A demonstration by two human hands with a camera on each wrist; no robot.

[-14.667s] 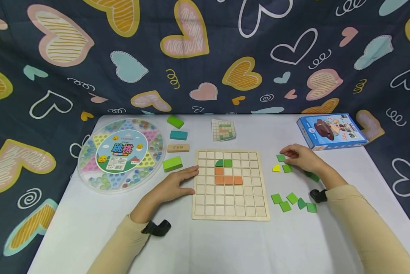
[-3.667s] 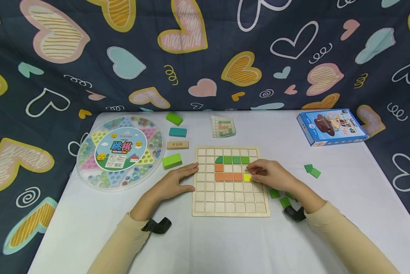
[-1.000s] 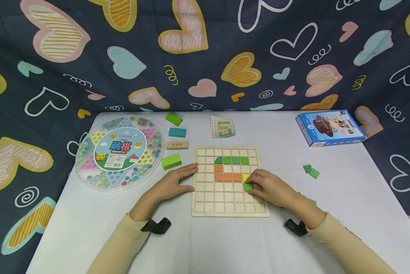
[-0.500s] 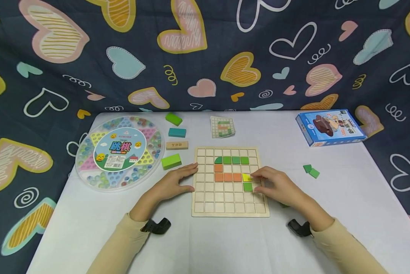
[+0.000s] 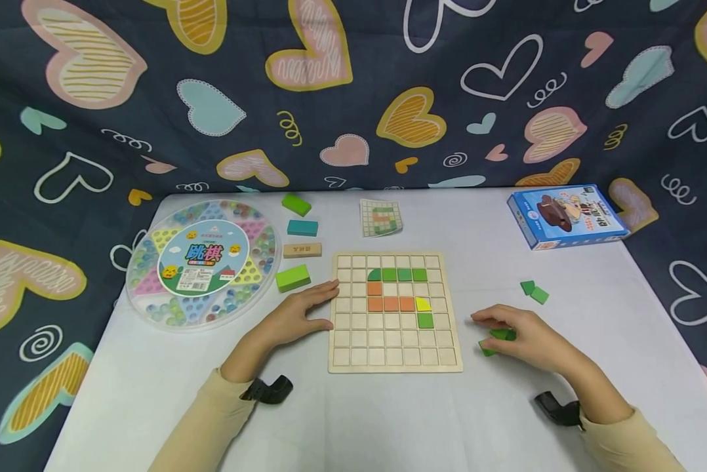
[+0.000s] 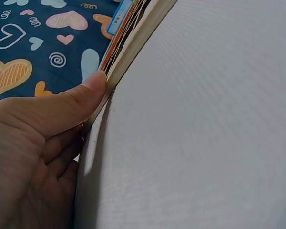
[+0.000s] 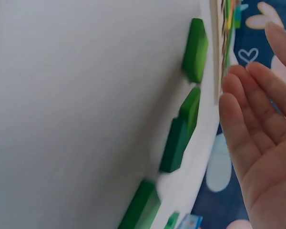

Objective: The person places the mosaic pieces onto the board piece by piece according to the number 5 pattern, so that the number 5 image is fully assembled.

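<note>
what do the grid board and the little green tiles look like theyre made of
The grid board looks like pale unfinished wood: light tan, matte, with a thick plain edge in the left wrist view. The green tiles seem to be painted wood, or possibly plastic: thick, solid green with a slight sheen and no grain showing.

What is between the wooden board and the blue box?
In the head view, only bare white tablecloth lies between the wooden board and the blue box; two green tiles sit nearer, off that line.
</note>
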